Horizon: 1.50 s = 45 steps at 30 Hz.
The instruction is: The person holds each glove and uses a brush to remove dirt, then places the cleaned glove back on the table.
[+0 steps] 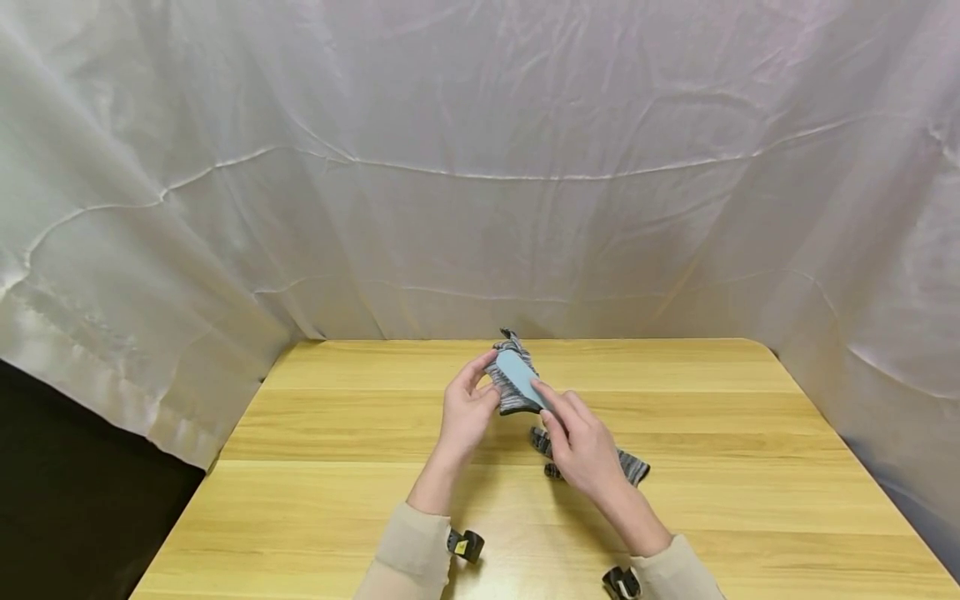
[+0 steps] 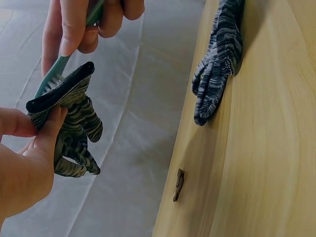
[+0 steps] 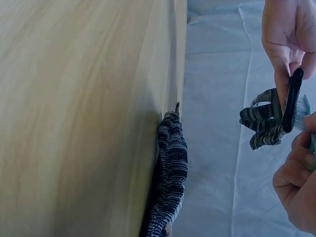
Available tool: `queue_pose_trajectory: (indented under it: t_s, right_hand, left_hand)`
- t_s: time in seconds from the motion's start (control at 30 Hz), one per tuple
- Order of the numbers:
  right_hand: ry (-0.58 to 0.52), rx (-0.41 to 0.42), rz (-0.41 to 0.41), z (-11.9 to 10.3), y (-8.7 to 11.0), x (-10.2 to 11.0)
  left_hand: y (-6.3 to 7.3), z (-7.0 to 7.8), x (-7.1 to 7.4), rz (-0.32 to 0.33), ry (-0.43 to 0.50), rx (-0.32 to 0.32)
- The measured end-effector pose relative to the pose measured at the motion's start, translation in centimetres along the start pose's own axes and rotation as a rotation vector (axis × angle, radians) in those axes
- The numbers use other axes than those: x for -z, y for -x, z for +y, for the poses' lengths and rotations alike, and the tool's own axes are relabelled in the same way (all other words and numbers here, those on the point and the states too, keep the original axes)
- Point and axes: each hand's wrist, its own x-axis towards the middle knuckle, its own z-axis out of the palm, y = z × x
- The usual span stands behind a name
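A black-and-grey striped knit glove is raised above the table, gripped by my left hand between thumb and fingers. My right hand holds a light blue brush by its handle. White bristles face the glove and meet it near its black cuff in the left wrist view. The glove's fingers hang downward there. Beneath my right hand, a second matching glove lies on the table, partly hidden by that hand in the head view.
The wooden table spreads under both hands. A small dark brown piece lies on it near the second glove's fingertips. Pale curtains hang behind the table and at its sides. Small black devices are worn at both wrists.
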Motion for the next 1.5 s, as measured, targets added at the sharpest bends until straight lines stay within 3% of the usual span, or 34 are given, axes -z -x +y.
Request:
queue_pose_trajectory:
  t_s: [1.17,1.5]
  right_hand:
    - [-0.003,-0.013,0.008,0.51,-0.17,0.22]
    - [-0.021,-0.056,0.0,0.61,-0.15,0.41]
  left_hand:
    - [-0.16,0.14,0.02,0.033,0.006,-0.024]
    - [-0.14,0.46,0.63,0.075,-0.012,-0.028]
